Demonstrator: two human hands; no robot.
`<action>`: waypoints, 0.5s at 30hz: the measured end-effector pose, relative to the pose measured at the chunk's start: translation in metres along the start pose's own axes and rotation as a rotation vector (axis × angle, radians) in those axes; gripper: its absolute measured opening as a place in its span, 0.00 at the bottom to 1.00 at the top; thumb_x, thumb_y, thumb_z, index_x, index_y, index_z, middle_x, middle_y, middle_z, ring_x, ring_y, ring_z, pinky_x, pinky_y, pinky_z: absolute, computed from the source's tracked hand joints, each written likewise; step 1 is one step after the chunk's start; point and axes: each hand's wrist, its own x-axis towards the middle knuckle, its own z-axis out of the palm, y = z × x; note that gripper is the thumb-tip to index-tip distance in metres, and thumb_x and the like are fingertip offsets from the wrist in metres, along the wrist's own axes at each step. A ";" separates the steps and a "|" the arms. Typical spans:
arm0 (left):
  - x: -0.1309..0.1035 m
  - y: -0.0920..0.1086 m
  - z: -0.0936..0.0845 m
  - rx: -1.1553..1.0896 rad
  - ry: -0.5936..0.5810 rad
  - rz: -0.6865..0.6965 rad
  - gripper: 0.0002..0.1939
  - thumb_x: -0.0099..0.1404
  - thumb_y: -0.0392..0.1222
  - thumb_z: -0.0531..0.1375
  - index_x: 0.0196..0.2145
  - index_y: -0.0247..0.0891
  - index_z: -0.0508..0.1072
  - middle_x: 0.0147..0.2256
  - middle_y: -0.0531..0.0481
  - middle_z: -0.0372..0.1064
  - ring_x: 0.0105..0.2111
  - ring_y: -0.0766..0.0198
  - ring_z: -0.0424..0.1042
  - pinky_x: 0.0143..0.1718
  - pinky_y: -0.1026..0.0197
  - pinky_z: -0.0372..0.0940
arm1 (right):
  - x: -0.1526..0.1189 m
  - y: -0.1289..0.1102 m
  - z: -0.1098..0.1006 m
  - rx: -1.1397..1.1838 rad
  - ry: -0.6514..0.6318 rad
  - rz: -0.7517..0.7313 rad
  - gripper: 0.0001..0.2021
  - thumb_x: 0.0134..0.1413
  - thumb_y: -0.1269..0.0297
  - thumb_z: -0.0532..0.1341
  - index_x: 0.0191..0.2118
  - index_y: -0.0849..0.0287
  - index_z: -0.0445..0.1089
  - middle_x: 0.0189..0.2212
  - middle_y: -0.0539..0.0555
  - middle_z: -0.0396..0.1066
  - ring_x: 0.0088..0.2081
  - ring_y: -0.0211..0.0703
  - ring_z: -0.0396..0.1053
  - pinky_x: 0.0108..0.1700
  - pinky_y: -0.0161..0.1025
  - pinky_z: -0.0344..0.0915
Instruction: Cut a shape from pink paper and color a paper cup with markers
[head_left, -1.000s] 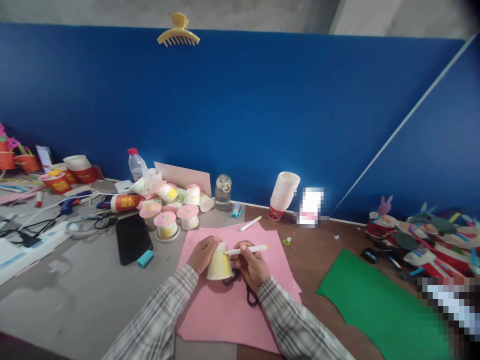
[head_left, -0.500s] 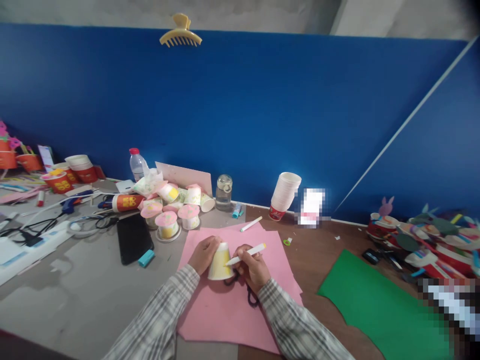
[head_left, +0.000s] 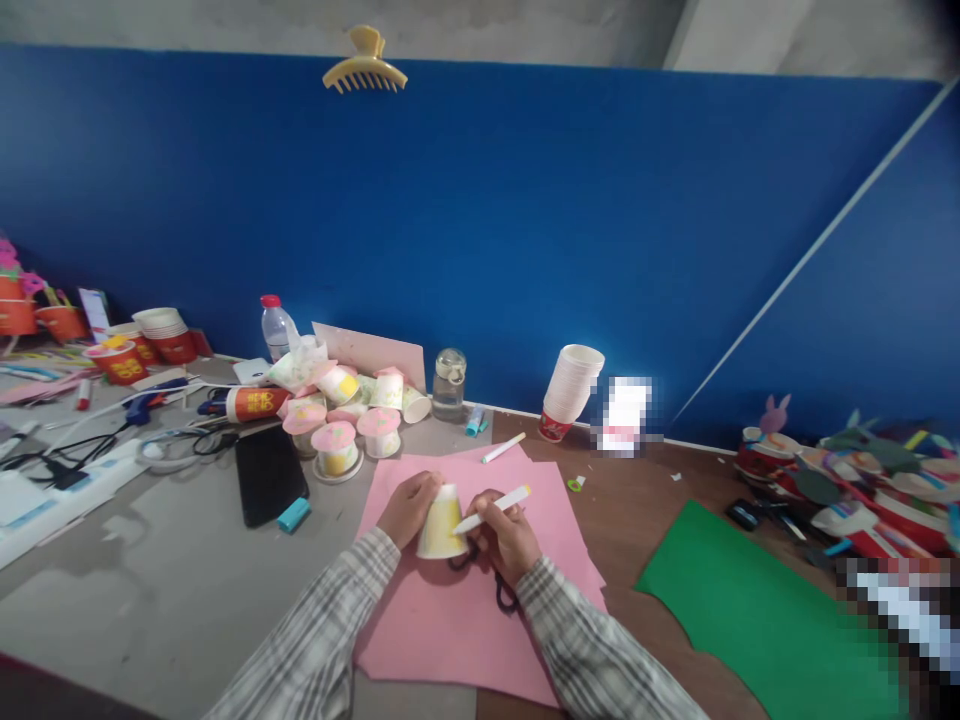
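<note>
My left hand [head_left: 412, 508] is closed around the left side of an upside-down paper cup [head_left: 441, 530], white with yellow colouring on its side. Between the fingers of my right hand [head_left: 508, 535] sits a white marker [head_left: 491, 510] with a yellow end; its tip meets the cup's right side. Under both hands lie sheets of pink paper [head_left: 450, 640]. Black-handled scissors [head_left: 506, 595] rest on the paper, partly hidden beneath my right hand. A second marker [head_left: 503, 448] with a green tip lies at the paper's far edge.
Decorated paper cups [head_left: 334, 450] cluster at the back left, beside a black phone [head_left: 270, 475] and a blue block [head_left: 293, 515]. A glass jar [head_left: 449, 388] and a stack of paper cups [head_left: 571, 390] stand along the blue partition [head_left: 525, 220]. Green sheet [head_left: 750, 600] lies right.
Both hands keep their hold on the cup and the marker. The marker's tip has shifted very slightly on the cup's side; the whole view has moved a little.
</note>
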 end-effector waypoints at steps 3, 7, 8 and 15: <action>0.000 0.000 0.000 0.000 0.004 -0.005 0.24 0.51 0.61 0.48 0.23 0.38 0.70 0.19 0.54 0.66 0.21 0.63 0.62 0.23 0.60 0.59 | 0.002 0.000 -0.001 0.005 0.034 -0.032 0.13 0.32 0.55 0.67 0.19 0.60 0.70 0.09 0.46 0.70 0.08 0.29 0.58 0.10 0.24 0.53; 0.000 0.000 0.001 0.000 0.010 -0.010 0.24 0.50 0.62 0.48 0.23 0.38 0.70 0.19 0.54 0.65 0.21 0.62 0.62 0.24 0.60 0.59 | 0.001 0.001 -0.002 -0.034 0.003 -0.002 0.11 0.31 0.60 0.68 0.15 0.62 0.69 0.06 0.46 0.66 0.07 0.29 0.55 0.08 0.24 0.51; 0.000 0.001 0.001 0.000 0.009 -0.013 0.25 0.50 0.62 0.48 0.23 0.38 0.70 0.19 0.54 0.65 0.21 0.62 0.62 0.24 0.59 0.59 | 0.000 0.001 -0.002 -0.043 -0.005 0.003 0.11 0.31 0.61 0.68 0.14 0.62 0.69 0.05 0.46 0.65 0.07 0.29 0.55 0.08 0.24 0.50; -0.001 0.003 0.002 0.000 0.009 -0.073 0.25 0.49 0.63 0.48 0.23 0.38 0.69 0.19 0.55 0.64 0.21 0.63 0.61 0.23 0.60 0.59 | 0.002 0.002 -0.004 -0.054 0.066 -0.091 0.12 0.33 0.55 0.67 0.19 0.60 0.70 0.09 0.45 0.68 0.08 0.29 0.57 0.10 0.24 0.52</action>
